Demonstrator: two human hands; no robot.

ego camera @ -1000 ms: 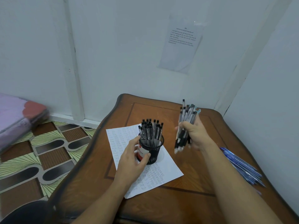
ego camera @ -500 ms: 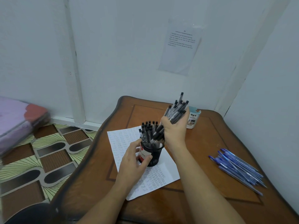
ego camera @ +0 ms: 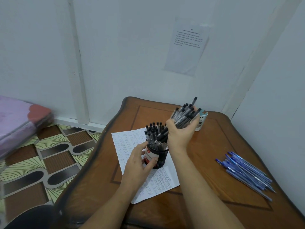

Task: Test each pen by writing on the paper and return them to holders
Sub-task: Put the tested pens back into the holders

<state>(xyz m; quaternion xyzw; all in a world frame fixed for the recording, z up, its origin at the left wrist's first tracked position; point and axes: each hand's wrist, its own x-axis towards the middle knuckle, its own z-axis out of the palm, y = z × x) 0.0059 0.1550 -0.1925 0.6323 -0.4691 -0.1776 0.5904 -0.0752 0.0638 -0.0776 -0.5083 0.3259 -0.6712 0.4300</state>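
A black mesh pen holder (ego camera: 160,158) stands on a sheet of paper (ego camera: 127,141) covered in handwriting, on the wooden table (ego camera: 206,151). Several black-capped pens stand in it. My left hand (ego camera: 137,160) grips the holder's left side. My right hand (ego camera: 180,132) grips a bundle of black pens (ego camera: 184,115), tilted with its lower tips at the holder's mouth and its caps pointing up to the right. A loose heap of blue pens (ego camera: 245,171) lies on the table at the right.
A small white and teal cup (ego camera: 200,120) stands behind my right hand near the table's back. White walls close in behind and to the right, one with a printed sheet (ego camera: 187,45) taped to it. Patterned floor (ego camera: 41,156) lies to the left.
My right hand has carried the pen bundle from the right of the holder to just above it, tilting the tips into its mouth. My left hand has stayed on the holder.
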